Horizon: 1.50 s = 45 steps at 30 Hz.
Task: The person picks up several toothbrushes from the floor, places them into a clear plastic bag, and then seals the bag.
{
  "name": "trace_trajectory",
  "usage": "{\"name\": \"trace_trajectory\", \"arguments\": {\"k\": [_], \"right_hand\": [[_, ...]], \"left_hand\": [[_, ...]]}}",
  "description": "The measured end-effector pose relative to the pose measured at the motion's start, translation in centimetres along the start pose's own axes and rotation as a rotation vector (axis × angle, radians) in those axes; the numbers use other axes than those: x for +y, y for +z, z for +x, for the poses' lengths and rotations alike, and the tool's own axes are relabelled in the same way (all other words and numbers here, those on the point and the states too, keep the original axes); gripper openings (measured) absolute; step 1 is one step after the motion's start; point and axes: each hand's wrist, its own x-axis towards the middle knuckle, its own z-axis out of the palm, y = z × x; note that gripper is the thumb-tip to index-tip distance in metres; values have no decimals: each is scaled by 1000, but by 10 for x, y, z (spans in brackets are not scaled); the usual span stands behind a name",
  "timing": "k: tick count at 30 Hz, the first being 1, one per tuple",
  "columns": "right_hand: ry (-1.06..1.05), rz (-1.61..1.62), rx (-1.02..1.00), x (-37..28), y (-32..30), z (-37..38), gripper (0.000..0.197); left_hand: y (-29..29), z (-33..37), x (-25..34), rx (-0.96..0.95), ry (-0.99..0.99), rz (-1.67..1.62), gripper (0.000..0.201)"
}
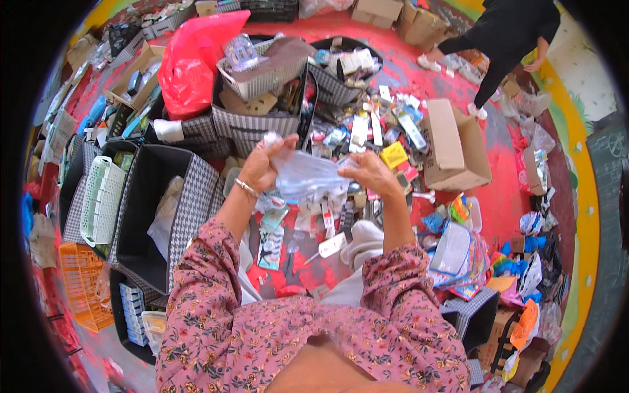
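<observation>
Stretched between my two hands is a clear plastic bag [306, 175]. My left hand [263, 164] grips its left side, with a bit of whitish plastic sticking up by the fingers. On the other side my right hand [375, 173] pinches the bag's edge between thumb and fingers. Whether anything lies inside the bag cannot be made out. Below and beyond it spreads a heap of small packaged goods [359, 131] on the red floor. A yellow packet [394, 155] lies just past my right hand.
An open cardboard box [468, 147] stands right of the heap. Houndstooth fabric bins [196, 190] crowd the left, with a green basket [99, 196] and an orange basket [82, 281]. A red plastic bag [190, 72] rests on bins behind. A person in black [508, 39] stands far right.
</observation>
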Motion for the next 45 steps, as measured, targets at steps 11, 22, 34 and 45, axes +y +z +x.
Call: {"name": "trace_trajectory", "arguments": {"k": [11,22,34,45], "right_hand": [[-305,1052,74,-14,20,3,31],[-360,1653,-91,-24,41,16,38],[293,1287,354,-12,55,26,21],[-170,695,-226,-26,69,19,27]], "left_hand": [[-6,5,-7,-85,-95,-384,29],[8,8,-16,-159,-199,-576,17],[30,1,-16,-164,272,510,36],[57,-18,-19,-209,190,981,54]]}}
